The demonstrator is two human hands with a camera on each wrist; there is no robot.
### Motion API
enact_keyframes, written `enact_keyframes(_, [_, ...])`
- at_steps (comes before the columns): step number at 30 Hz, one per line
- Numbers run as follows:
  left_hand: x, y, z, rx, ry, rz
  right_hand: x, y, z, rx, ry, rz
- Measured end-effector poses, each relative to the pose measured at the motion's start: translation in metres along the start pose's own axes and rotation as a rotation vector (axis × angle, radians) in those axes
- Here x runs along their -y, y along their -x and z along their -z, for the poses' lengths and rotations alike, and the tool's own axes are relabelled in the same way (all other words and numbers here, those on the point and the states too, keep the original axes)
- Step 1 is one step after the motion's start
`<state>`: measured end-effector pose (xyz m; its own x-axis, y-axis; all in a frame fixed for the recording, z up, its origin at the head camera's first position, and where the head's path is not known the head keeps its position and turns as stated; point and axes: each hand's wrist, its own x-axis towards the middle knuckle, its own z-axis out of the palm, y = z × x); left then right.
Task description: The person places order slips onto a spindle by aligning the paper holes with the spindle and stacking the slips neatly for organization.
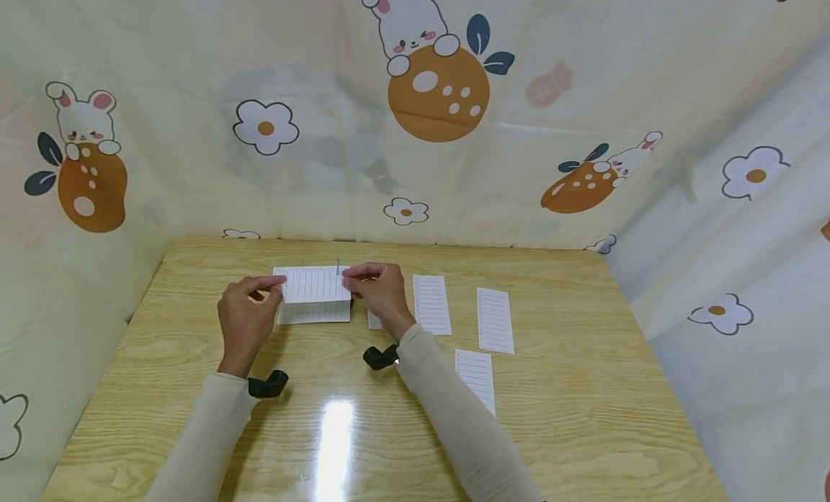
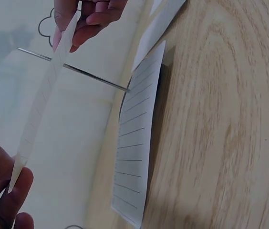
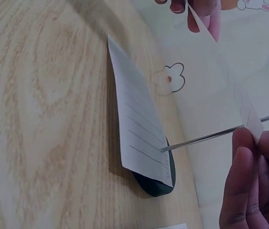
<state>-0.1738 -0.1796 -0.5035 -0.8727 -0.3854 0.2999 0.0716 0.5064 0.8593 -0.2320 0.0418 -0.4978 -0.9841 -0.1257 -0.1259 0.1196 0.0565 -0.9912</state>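
Both hands hold a white lined paper slip [image 1: 314, 284] level above the table. My left hand [image 1: 246, 318] pinches its left end between thumb and fingers, and my right hand [image 1: 384, 293] pinches the right end. A thin upright metal spike [image 2: 96, 77] passes through this slip close to the right fingers. Lower down, a second lined slip [image 3: 139, 121] is pierced by the same spike and sits on its dark rounded base [image 3: 154, 188]. In the head view that base is mostly hidden by the paper and the right hand.
Loose lined slips lie right of the hands: one [image 1: 431, 305] near the right wrist, another [image 1: 495, 320] farther right, and one [image 1: 475, 372] partly under the right sleeve. Another slip [image 1: 374, 320] is mostly hidden behind the right hand. A patterned curtain [image 1: 324, 178] backs the wooden table [image 1: 570, 387].
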Motion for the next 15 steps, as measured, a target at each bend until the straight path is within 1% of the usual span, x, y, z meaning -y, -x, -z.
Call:
enact_keyframes(7, [0.005,0.001,-0.003,0.008,-0.014,0.038,-0.003,0.001,-0.001,-0.005,0.026,-0.014])
enact_keyframes(15, [0.012,0.003,-0.005,0.031,-0.064,0.079,-0.011,0.0,-0.003,-0.01,0.068,-0.033])
